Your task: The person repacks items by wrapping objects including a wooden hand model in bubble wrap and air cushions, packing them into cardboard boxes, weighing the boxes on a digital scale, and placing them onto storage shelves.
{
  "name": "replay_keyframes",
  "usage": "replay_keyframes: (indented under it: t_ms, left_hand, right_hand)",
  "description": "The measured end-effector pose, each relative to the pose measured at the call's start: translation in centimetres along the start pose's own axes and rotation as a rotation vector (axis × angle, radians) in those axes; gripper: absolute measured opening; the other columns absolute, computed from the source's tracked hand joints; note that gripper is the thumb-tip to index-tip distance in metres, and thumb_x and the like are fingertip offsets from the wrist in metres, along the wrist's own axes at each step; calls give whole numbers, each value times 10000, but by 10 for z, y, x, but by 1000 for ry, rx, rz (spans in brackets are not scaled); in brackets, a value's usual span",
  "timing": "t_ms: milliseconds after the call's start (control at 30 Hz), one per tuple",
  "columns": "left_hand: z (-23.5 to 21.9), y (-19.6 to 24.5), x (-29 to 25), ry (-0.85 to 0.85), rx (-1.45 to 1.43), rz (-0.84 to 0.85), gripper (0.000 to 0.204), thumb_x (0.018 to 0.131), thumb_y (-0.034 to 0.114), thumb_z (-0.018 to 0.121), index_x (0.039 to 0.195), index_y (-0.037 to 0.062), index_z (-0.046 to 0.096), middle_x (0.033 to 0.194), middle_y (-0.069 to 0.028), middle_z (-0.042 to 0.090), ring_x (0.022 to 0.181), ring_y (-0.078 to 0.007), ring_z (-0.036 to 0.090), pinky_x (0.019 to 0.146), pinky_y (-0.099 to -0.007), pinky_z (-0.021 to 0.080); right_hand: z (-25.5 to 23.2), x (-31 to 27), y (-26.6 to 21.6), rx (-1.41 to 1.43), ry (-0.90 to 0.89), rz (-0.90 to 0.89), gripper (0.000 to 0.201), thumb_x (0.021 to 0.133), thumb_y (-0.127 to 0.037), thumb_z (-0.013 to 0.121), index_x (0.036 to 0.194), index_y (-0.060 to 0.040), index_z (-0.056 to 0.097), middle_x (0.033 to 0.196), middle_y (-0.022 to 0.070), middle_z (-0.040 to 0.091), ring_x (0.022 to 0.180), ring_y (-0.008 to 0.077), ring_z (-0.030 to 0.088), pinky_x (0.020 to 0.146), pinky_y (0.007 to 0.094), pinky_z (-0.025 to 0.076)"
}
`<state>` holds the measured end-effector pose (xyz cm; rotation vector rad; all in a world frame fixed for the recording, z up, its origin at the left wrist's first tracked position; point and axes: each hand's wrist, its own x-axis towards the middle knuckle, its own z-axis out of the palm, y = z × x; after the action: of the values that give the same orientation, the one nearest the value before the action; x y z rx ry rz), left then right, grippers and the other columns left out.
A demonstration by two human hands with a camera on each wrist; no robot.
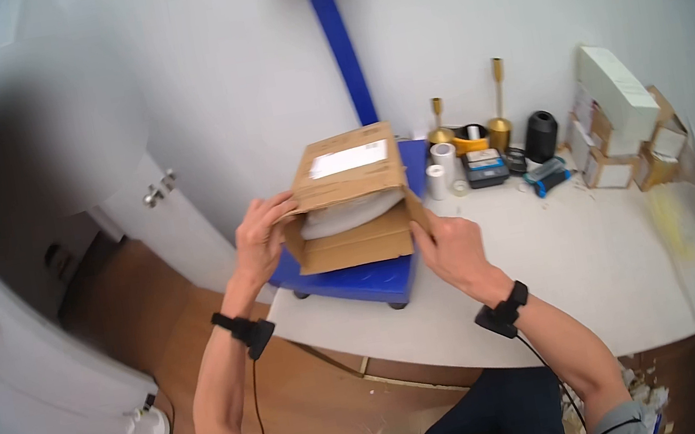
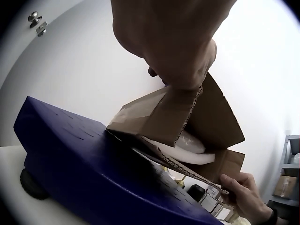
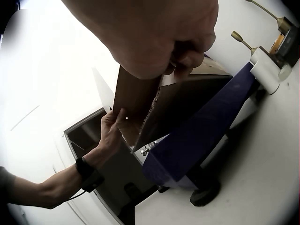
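Note:
An open cardboard box (image 1: 351, 182) with a white label on top rests on the blue platform scale (image 1: 358, 282), its opening toward the camera. White padding (image 1: 349, 215) shows inside, also in the left wrist view (image 2: 180, 152). The left hand (image 1: 257, 238) grips the box's left edge near its top corner. On the other side the right hand (image 1: 455, 254) pinches the right flap, thumb at its edge; the left wrist view shows this hand (image 2: 246, 197) too. What the padding wraps cannot be told.
Behind and right on the white table (image 1: 548, 276) stand white rolls (image 1: 444, 162), brass holders (image 1: 499, 131), a black cylinder (image 1: 541, 136), a blue-topped device (image 1: 485, 168) and small cartons (image 1: 612, 168). The scale's blue post (image 1: 343, 54) rises behind the box. Plastic wrap (image 1: 688, 245) lies far right.

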<state>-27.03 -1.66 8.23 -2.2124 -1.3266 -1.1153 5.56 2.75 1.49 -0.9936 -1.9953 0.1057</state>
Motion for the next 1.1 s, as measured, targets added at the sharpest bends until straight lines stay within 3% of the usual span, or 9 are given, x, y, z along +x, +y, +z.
replay_keyframes:
  t_ms: [100, 167, 233, 300, 367, 567, 600, 933, 1100]
  left_hand:
    - [-11, -22, -13, -205, 143, -44, 487, 919, 39, 680, 1397, 86, 605, 1377, -110, 642, 992, -264, 654, 855, -385, 546]
    - [-44, -21, 1, -452, -121, -457, 789, 915, 111, 724, 1598, 147, 333, 1426, -181, 592, 1008, -260, 684, 840, -373, 559]
    - [-76, -69, -5, -356, -56, -512, 1075, 893, 268, 790, 1656, 187, 38, 1252, -288, 664, 847, -307, 718, 752, -383, 579]
    - [-125, -89, 12, -187, -277, -728, 1161, 893, 355, 800, 1647, 141, -55, 1098, -274, 706, 731, -257, 702, 632, -355, 563]
    - [-168, -100, 34, 13, -184, -963, 1092, 923, 353, 774, 1649, 90, 2, 878, -160, 706, 599, -182, 621, 528, -317, 501]
    - [-205, -88, 65, -114, -68, -989, 945, 950, 327, 749, 1645, 82, 158, 684, -48, 586, 522, -108, 478, 484, -286, 395]
    - [-200, -86, 63, -118, -76, -1002, 960, 958, 363, 740, 1644, 70, 136, 675, -34, 539, 516, -99, 440, 483, -275, 336]
    - [-184, -91, 52, -50, 41, -1126, 1057, 929, 276, 752, 1633, 21, 6, 656, -30, 540, 519, -116, 478, 460, -289, 368]
    - [-140, -75, 58, -38, -21, -965, 848, 977, 351, 693, 1609, 3, 247, 742, -26, 553, 621, -105, 510, 533, -282, 430]
  right_hand:
    - [1, -4, -8, 22, -130, -71, 325, 932, -233, 666, 1172, -23, 728, 639, 159, 671, 571, 344, 673, 544, 442, 524]
    - [-16, -9, -20, 75, -163, -108, 293, 916, -231, 703, 1111, -18, 748, 662, 149, 686, 553, 308, 667, 538, 397, 517]
    - [-34, -23, -21, 67, -143, -93, 293, 909, -205, 726, 1129, -13, 738, 663, 140, 682, 520, 260, 643, 526, 354, 499]
    - [-52, -38, -15, 80, -143, -75, 286, 907, -185, 729, 1138, -17, 734, 650, 131, 667, 508, 241, 624, 518, 343, 482]
    - [-64, -53, -3, 93, -143, -51, 281, 906, -164, 733, 1147, -20, 730, 637, 122, 651, 495, 223, 604, 509, 333, 466]
    - [-101, -92, 27, 37, -221, 169, 299, 956, -125, 670, 1235, -18, 689, 596, 79, 538, 475, 156, 458, 487, 315, 374]
    - [-110, -104, 33, 12, -213, 202, 310, 945, -107, 675, 1239, -6, 686, 608, 92, 557, 463, 160, 457, 476, 315, 368]
    - [-161, -206, 92, 21, -85, 549, 298, 1033, -129, 557, 1275, 14, 655, 620, 12, 494, 555, 76, 458, 516, 263, 353]
    - [-161, -216, 91, 65, -59, 657, 286, 1025, -110, 564, 1260, 22, 658, 629, 20, 515, 561, 77, 482, 523, 259, 372]
